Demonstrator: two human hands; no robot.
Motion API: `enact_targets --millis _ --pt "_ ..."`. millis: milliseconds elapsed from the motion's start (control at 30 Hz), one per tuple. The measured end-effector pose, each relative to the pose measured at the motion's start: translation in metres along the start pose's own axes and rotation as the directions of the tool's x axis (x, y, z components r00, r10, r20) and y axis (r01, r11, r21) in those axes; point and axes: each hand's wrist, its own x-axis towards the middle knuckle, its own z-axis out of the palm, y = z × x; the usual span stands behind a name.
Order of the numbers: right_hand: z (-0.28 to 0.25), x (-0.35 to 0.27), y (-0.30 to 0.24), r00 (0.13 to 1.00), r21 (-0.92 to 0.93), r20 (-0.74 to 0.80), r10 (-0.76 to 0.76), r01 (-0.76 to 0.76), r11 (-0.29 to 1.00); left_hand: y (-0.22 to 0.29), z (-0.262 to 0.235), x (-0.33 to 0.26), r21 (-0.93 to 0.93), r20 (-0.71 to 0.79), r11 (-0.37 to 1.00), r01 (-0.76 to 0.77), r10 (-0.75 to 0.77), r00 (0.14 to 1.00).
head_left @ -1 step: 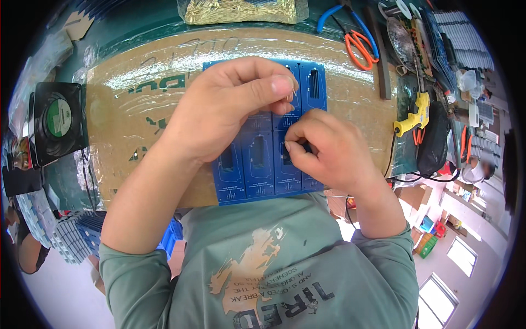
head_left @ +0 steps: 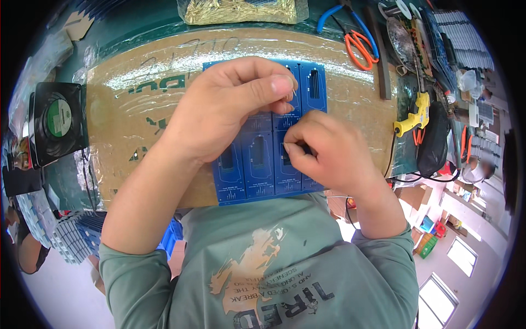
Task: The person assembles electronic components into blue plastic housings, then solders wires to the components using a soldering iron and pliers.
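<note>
A dark green surface (head_left: 156, 19) carries a broad cardboard sheet (head_left: 129, 178). On the sheet's near part, in the middle, lies a blue circuit-board panel (head_left: 257, 185) with slotted sections. The left hand (head_left: 235, 101) is above its far left part, fingertips clamped on a thin pin (head_left: 296, 94). The right hand (head_left: 334, 151) is over its right part, thumb and forefinger together; I cannot tell whether they grip anything. A black fan (head_left: 41, 118) stands left, a yellow glue gun (head_left: 419, 112) right.
</note>
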Motion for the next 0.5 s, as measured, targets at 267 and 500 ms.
enact_targets --millis 267,500 --pt "-0.0038 -0.0011 -0.002 0.985 -0.103 -0.017 -0.173 0.17 0.98 -0.0032 -0.0007 0.001 0.024 -0.039 0.999 0.023 -0.022 0.999" --pt "-0.0005 -0.001 -0.0022 0.997 -0.076 -0.055 -0.053 0.049 0.996 -0.0033 0.0008 0.0005 0.08 -0.054 0.997 0.021 -0.017 0.998"
